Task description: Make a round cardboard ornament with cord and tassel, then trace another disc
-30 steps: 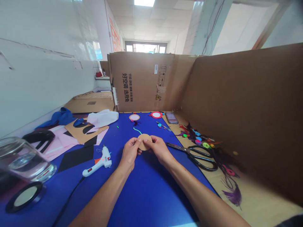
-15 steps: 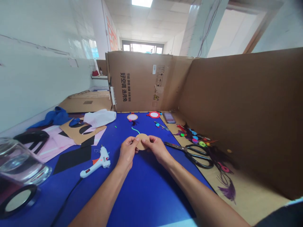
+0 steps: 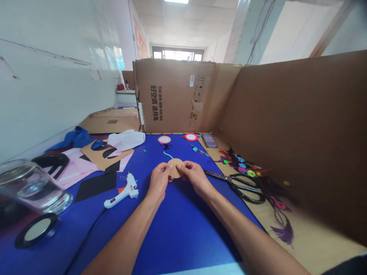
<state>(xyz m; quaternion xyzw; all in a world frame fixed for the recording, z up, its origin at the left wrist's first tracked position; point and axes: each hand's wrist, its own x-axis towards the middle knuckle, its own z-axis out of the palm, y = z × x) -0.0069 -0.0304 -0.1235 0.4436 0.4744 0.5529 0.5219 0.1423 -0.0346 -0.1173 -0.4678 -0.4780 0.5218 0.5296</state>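
Observation:
Between my two hands is a small round tan disc (image 3: 176, 169), held above the blue table top. My left hand (image 3: 159, 178) pinches its left edge, thumb on the face. On the right edge my right hand (image 3: 195, 175) pinches it the same way. A thin green cord (image 3: 168, 154) sticks out from the top of the disc. Behind it lie a white disc with a tan rim (image 3: 164, 139) and a white disc with a red rim (image 3: 190, 136).
A white glue gun (image 3: 124, 193) lies left of my hands, near a glass jar (image 3: 43, 191) and black sheet (image 3: 96, 187). Black scissors (image 3: 243, 185) and colourful beads with tassels lie right. Cardboard walls (image 3: 174, 95) stand behind and to the right.
The whole view has shifted slightly, so things appear a little further right and higher. Both hands keep their hold on the disc.

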